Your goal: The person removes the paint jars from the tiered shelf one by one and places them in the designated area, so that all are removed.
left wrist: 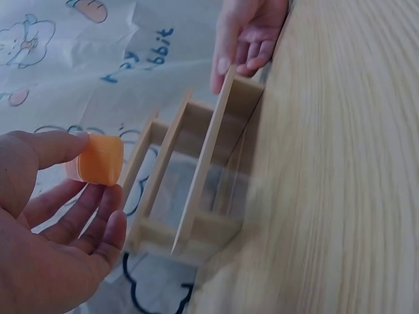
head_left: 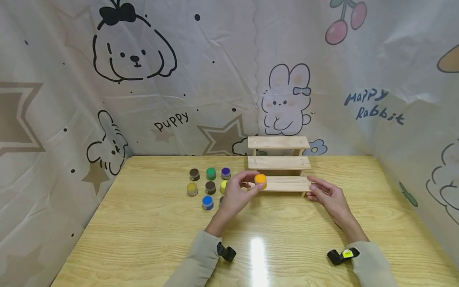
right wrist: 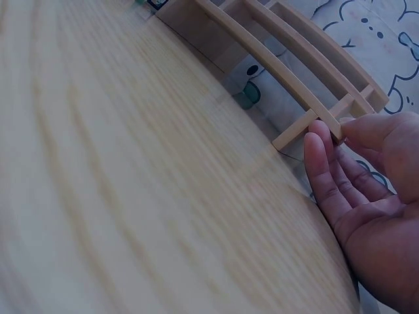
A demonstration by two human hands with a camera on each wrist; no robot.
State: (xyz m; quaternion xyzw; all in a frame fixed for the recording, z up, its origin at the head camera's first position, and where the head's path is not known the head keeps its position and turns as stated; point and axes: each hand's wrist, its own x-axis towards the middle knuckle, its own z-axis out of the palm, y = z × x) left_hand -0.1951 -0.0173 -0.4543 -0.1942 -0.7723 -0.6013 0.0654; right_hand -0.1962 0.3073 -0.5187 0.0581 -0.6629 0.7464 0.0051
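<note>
My left hand (head_left: pixel 234 195) pinches a small paint pot with an orange lid (head_left: pixel 260 181) between thumb and fingers, held up in front of the left part of a three-tier wooden display stand (head_left: pixel 279 162). In the left wrist view the orange pot (left wrist: pixel 101 159) is raised above the tabletop. At the stand's other end, my right hand (head_left: pixel 330 201) pinches the right corner of the lowest step. The right wrist view shows thumb and fingertips (right wrist: pixel 316 154) at that corner of the stand (right wrist: pixel 275 59), the other fingers loosely bent below it.
Left of the stand, several small paint pots stand on the wooden table (head_left: pixel 143 239), among them a green one (head_left: pixel 211 173), a purple one (head_left: pixel 225 172) and a blue one (head_left: pixel 207 202). My left forearm partly covers a dark pot. A printed cloth (head_left: pixel 215 87) hangs behind the table.
</note>
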